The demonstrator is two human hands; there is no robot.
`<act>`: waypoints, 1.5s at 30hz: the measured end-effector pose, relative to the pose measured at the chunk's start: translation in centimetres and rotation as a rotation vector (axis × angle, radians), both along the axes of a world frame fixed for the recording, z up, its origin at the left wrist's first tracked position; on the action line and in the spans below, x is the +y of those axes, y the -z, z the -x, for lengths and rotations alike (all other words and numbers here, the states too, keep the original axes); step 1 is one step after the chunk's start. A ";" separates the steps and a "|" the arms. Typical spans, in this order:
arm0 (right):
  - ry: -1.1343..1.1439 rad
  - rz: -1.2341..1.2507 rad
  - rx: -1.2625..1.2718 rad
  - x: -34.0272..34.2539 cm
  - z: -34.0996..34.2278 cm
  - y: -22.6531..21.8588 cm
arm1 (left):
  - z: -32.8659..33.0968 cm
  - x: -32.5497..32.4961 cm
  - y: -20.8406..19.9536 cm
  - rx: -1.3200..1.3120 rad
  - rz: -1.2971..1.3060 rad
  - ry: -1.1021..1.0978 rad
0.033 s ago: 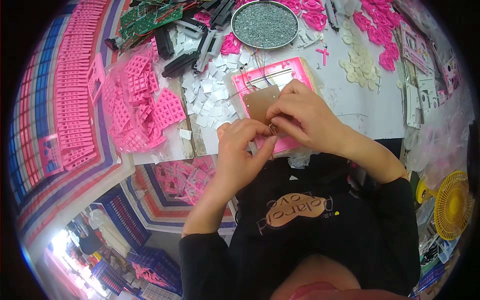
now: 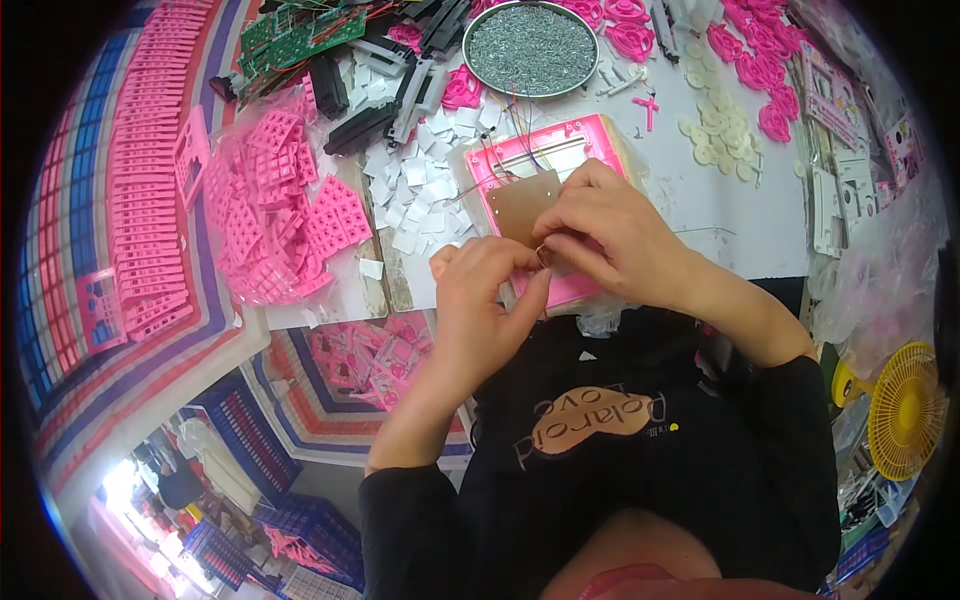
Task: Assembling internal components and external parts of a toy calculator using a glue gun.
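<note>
A pink plastic housing (image 2: pixel 568 288) lies on the table in front of me, with a brown flat board (image 2: pixel 518 208) tilted over it. Thin coloured wires (image 2: pixel 517 118) come out of the housing's far end. Over its near part my left hand (image 2: pixel 487 297) pinches with thumb and forefinger close to a thin wire (image 2: pixel 543 257). My right hand (image 2: pixel 608 235) is closed on the same wire from the right, beside the board's edge. The fingers partly cover the wire ends, so what they join to is hidden.
A round metal tray of small screws (image 2: pixel 530 50) stands behind the housing. White square pieces (image 2: pixel 425 185), bagged pink keypads (image 2: pixel 270 210) and black-and-grey parts (image 2: pixel 365 125) lie left. White discs (image 2: pixel 722 135) and pink rings (image 2: pixel 755 70) lie right. A yellow fan (image 2: pixel 907 412) stands at lower right.
</note>
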State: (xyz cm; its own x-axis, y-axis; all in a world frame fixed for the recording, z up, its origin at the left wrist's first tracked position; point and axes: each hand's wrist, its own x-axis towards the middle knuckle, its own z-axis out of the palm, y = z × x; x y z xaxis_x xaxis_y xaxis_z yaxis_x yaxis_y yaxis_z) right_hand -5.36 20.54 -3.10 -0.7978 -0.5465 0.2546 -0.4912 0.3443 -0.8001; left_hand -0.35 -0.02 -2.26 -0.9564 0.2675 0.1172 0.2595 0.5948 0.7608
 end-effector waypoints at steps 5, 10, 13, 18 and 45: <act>-0.007 -0.017 -0.007 0.4 -0.1 -0.5 | 0.3 0.6 0.9 0.150 0.080 -0.025; -0.028 -0.032 0.015 0.5 0.2 -0.3 | 1.0 0.6 0.8 0.134 0.095 0.012; -0.039 -0.012 -0.079 0.5 0.3 -0.5 | 0.9 0.1 0.8 0.006 -0.039 0.027; -0.037 -0.021 -0.107 0.8 0.5 -0.5 | 1.0 -1.2 0.4 -0.063 -0.122 0.015; 0.091 -0.033 0.266 -0.3 -1.3 -0.3 | 0.7 0.2 0.7 -0.109 -0.240 -0.019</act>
State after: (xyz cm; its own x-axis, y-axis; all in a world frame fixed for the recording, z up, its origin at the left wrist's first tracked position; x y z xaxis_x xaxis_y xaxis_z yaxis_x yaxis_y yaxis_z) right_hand -4.09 20.22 -2.81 -0.7518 -0.4871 0.4444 -0.6479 0.4207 -0.6350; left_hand -1.03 0.18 -2.92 -0.9715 0.2260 0.0710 0.1586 0.3979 0.9036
